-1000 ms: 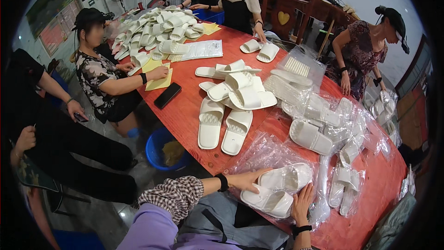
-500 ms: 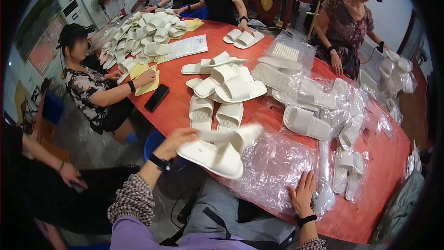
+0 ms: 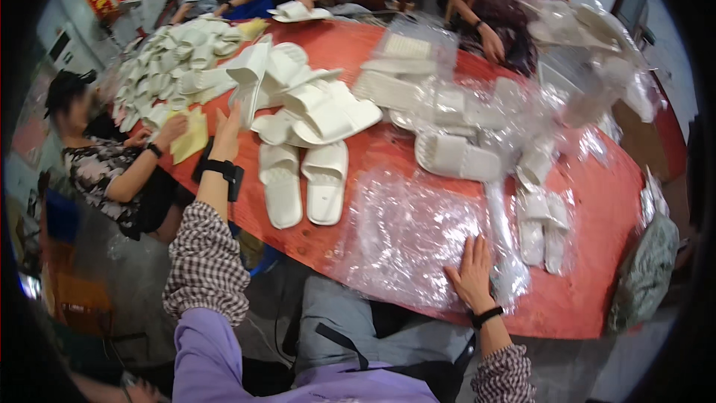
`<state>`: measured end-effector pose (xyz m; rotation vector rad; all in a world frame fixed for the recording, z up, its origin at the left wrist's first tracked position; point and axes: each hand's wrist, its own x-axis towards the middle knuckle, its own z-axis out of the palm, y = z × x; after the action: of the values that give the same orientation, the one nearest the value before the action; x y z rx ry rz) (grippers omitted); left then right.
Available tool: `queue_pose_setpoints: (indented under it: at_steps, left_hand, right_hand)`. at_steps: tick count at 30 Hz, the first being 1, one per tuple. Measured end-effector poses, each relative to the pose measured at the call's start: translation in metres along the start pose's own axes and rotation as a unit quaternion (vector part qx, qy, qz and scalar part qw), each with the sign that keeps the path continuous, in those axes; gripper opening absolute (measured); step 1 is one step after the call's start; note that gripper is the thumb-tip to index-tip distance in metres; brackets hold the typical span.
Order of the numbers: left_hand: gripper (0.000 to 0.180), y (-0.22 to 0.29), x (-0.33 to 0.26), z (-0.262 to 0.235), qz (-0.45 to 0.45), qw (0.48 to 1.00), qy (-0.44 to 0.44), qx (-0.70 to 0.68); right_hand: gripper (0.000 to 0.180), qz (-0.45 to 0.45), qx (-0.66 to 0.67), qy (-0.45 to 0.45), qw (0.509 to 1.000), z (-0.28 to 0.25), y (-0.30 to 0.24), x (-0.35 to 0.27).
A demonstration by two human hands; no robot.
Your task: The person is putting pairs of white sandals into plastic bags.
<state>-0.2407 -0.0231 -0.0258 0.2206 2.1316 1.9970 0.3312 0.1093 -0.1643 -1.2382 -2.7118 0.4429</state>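
My left hand (image 3: 226, 134) reaches to the far left side of a slipper heap, its fingers against the lower end of a white slipper (image 3: 251, 71) that stands tilted up. Part of the grip is hidden behind the slipper. Right beside it, more white slippers (image 3: 328, 110) lie stacked crosswise. Nearer to me, two slippers (image 3: 280, 190) rest side by side, soles down. My right hand (image 3: 473, 272) lies flat with fingers stretched on a stack of clear plastic bags (image 3: 403, 235) at the table's near edge.
Bagged slippers (image 3: 459, 155) cover the right half of the red table (image 3: 589, 283). A large slipper pile (image 3: 179, 56) fills the far left, with yellow cards (image 3: 190, 136) beside it. Co-workers sit or stand around; one person's arm is near slippers in plastic (image 3: 597, 45). A dark green bundle (image 3: 645, 276) hangs at right.
My left hand has carried the slippers from the near edge forward and left to the heap. My right hand stays on the plastic bags. Across the table, a co-worker has lifted a pair of slippers.
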Motion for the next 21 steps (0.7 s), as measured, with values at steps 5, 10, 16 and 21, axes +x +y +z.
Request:
queue_pose_setpoints:
  at_steps: [5,10,16,21]
  left_hand:
    - [0.043,0.01,-0.12,0.078,0.298,0.9,-0.298,0.114]
    - [0.063,-0.022,-0.311,0.106,0.465,0.567,-0.615,0.291]
    - [0.088,-0.122,-0.29,0.084,0.376,0.644,-0.489,0.453]
    - [0.093,-0.133,-0.28,0.071,0.399,0.617,-0.489,0.47]
  right_hand:
    - [0.095,0.001,-0.022,0.002,1.0,0.004,0.001,0.003]
    - [0.096,-0.011,-0.02,0.005,1.0,0.012,-0.003,0.004]
    - [0.095,-0.004,-0.034,0.026,0.999,0.006,-0.003,0.0]
    - [0.091,-0.004,-0.069,0.06,0.996,0.002,0.004,-0.005]
